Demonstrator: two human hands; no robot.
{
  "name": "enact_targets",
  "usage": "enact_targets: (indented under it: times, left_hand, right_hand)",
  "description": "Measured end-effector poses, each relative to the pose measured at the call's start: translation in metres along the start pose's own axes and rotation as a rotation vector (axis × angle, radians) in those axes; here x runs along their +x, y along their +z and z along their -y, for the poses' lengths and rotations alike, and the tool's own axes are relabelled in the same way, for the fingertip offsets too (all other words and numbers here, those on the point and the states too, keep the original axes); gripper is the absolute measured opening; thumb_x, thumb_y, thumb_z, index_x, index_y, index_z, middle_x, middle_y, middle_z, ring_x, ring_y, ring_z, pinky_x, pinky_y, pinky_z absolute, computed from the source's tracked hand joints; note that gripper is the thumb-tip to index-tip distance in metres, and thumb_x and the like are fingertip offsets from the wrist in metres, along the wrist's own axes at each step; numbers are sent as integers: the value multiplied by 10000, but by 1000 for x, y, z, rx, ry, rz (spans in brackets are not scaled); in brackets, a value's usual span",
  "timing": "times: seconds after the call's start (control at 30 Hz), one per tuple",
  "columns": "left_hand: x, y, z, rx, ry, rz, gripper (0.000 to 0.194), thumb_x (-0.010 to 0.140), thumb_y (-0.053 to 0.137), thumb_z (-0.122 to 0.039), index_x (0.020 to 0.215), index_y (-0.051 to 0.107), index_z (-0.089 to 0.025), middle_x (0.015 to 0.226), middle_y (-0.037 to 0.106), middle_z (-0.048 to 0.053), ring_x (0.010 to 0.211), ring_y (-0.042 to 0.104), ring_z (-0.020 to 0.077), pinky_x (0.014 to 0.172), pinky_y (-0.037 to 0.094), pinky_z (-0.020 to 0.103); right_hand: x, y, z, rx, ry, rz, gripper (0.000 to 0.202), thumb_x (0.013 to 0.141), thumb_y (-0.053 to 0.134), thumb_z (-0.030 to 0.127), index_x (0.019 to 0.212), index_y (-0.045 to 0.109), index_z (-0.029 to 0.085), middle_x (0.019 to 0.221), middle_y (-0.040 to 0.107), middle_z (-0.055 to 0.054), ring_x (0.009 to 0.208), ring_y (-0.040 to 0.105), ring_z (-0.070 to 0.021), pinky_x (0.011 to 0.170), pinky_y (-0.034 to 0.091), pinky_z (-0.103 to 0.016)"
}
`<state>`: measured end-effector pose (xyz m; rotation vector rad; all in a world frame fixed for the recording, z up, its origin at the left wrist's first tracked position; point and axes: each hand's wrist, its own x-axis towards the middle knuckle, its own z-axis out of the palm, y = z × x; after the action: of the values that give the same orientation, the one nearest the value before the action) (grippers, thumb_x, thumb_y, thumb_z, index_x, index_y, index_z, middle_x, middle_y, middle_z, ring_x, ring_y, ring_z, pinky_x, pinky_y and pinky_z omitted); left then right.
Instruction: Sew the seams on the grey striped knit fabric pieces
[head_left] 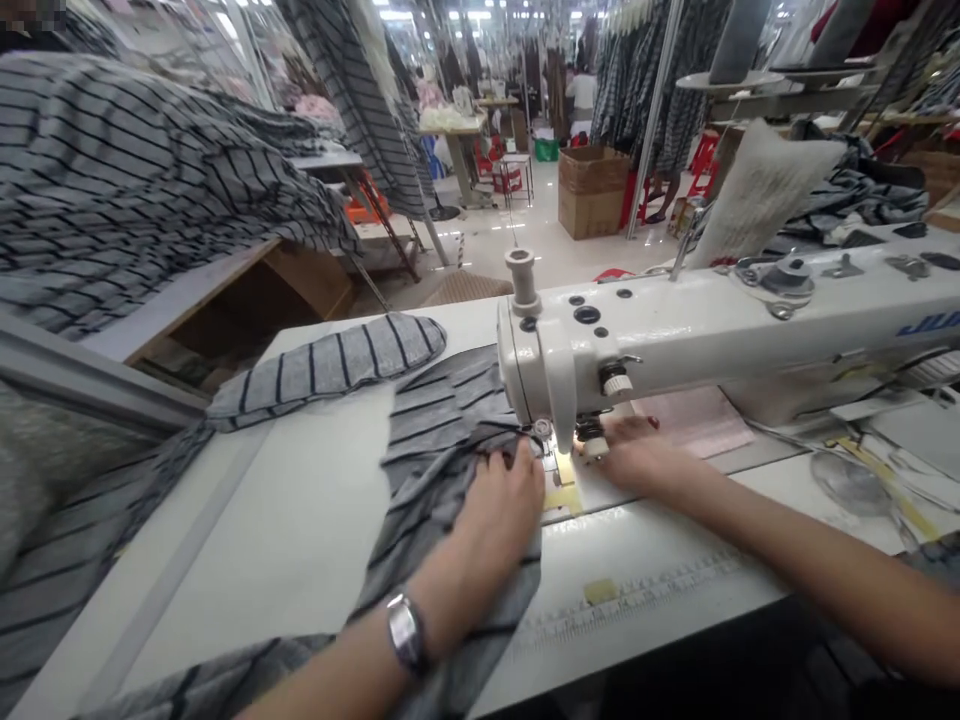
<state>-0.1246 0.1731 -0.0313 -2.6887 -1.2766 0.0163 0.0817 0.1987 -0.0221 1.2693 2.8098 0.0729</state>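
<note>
A white sewing machine [675, 325] stands on a white table. Grey fabric with dark stripes [435, 420] runs from under its head towards the front edge. My left hand [506, 495], with a watch at the wrist, lies on this fabric just left of the needle area, its fingers bent and pressed into the cloth. To the right of the needle, my right hand [634, 455] reaches behind the machine's tension knob; its fingertips are hidden there. Another striped piece [337, 365] rests on the table's back left.
Piled striped fabric [150, 180] fills the left side. A measuring tape [622, 605] runs along the table front. Pink cloth [701, 420] lies under the machine arm. Beyond are a cardboard box [592, 190], thread cones [739, 45] and hanging garments [637, 80].
</note>
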Motion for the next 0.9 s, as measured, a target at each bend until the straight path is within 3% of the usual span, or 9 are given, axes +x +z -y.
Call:
enact_targets:
  times: [0.1,0.17,0.27,0.37,0.5,0.6,0.73,0.83,0.9]
  left_hand:
    - [5,6,33,-46,79,-21,422,844,391,47,1163,603,-129,1158,661,133,1085,610,289,997,459,525]
    - [5,15,44,-64,104,-76,475,846,376,55,1224,574,-155,1205,652,111,1178,571,279,1060,408,542]
    - [2,30,46,-114,89,-199,473,863,366,38,1223,595,-167,1167,673,108,1214,555,291,1054,418,554]
    - [1,37,43,-221,59,-280,474,860,354,41,1185,636,-158,1107,693,124,1207,564,306,1041,428,569]
    - [3,26,48,-607,-27,-263,423,850,383,-12,1103,682,-171,1134,700,119,1228,554,308,1096,353,609]
    - [2,15,57,-858,-125,-230,348,914,388,-146,1110,675,-167,1175,701,98,1204,585,267,1095,407,519]
    - [3,11,63,-955,-230,-223,492,1025,201,-305,1222,620,-138,1189,708,94,1135,643,207,1016,510,387]
    - [3,13,66,-989,-247,-213,664,1032,31,-348,1226,629,-137,1219,701,92,1166,637,201,1049,491,387]
    - [-5,14,73,-986,-229,-197,673,1030,35,-393,1259,624,-162,1291,667,69,1232,598,201,1097,446,392]
  right_hand:
    - [-16,1,19,-50,61,-1,391,912,389,2,1213,632,64,1055,675,-220,661,629,-204,500,408,-283]
    - [-21,4,25,-70,109,-13,440,904,367,11,1264,609,87,1075,664,-214,607,603,-181,448,355,-263]
    - [-19,10,21,-66,144,16,440,901,398,42,1264,617,162,1156,641,-189,526,548,-122,411,286,-229]
    - [-16,15,14,-60,168,-24,401,875,419,20,1169,650,165,1278,592,-199,545,543,-103,415,276,-223]
    - [-19,16,10,-23,220,-78,469,845,367,-36,1213,592,148,1296,568,-197,466,456,-67,392,262,-228]
    - [-20,14,10,52,378,-29,437,886,399,39,1308,491,108,1136,611,-181,428,413,-77,369,252,-230]
    - [-17,11,8,103,489,-40,346,907,483,136,1248,476,73,1097,578,-180,571,527,-136,434,341,-237]
    - [-16,8,4,97,463,-61,351,905,459,83,1255,477,99,1210,536,-193,635,552,-134,485,376,-233]
    - [-23,6,3,85,405,-47,371,904,430,47,1254,509,141,1199,567,-159,599,537,-118,481,350,-229]
